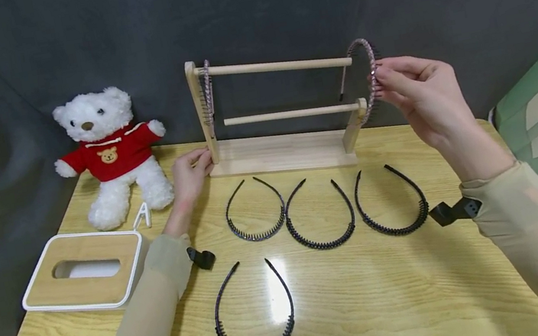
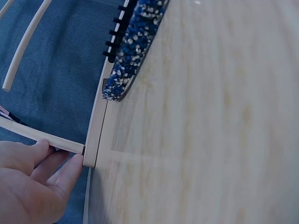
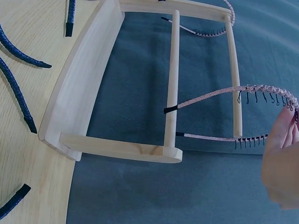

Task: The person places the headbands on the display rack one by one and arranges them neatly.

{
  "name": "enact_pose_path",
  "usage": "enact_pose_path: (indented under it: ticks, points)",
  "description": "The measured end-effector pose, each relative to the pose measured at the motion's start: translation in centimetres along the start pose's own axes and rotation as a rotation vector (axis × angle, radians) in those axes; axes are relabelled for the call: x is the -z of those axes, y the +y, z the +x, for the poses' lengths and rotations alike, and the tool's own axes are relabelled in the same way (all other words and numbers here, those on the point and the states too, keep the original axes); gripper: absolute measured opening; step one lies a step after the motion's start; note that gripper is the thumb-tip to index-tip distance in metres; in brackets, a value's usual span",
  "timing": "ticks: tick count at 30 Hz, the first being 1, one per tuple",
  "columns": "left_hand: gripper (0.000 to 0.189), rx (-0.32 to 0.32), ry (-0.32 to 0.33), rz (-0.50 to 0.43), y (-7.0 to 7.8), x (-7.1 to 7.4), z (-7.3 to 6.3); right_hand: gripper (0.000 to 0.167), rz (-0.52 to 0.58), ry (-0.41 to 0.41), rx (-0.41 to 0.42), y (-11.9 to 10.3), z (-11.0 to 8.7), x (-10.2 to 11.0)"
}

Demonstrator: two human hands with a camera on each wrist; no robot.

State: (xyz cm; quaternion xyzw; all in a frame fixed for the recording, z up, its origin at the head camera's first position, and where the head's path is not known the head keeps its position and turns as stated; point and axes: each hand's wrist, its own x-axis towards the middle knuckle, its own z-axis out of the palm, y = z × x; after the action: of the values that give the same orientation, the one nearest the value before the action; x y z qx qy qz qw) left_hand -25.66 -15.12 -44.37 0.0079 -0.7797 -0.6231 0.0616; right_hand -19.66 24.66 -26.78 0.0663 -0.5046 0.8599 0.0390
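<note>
room for me between the upper bar and lower bar, the left upright closing the upper one's left end, my right hand with a pink headband crowding its free right end, dark headbands in front, a teddy bear on my left
</note>
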Motion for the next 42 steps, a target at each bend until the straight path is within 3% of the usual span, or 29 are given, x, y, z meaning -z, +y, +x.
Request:
enact_pose_path:
  ticks: [23,31,42]
  points:
    - [0.029,0.000,-0.007,0.001,0.1,0.0,-0.1,0.016,-0.003,-0.053,-0.065,1.3,0.8,-1.6]
    - [0.028,0.002,-0.004,-0.014,0.3,0.1,-0.1,0.016,-0.070,-0.055,-0.067,2.3,1.3,-2.7]
    - [0.028,-0.013,-0.005,0.003,0.0,0.1,0.1,0.017,-0.073,-0.071,-0.072,4.1,2.3,-4.4]
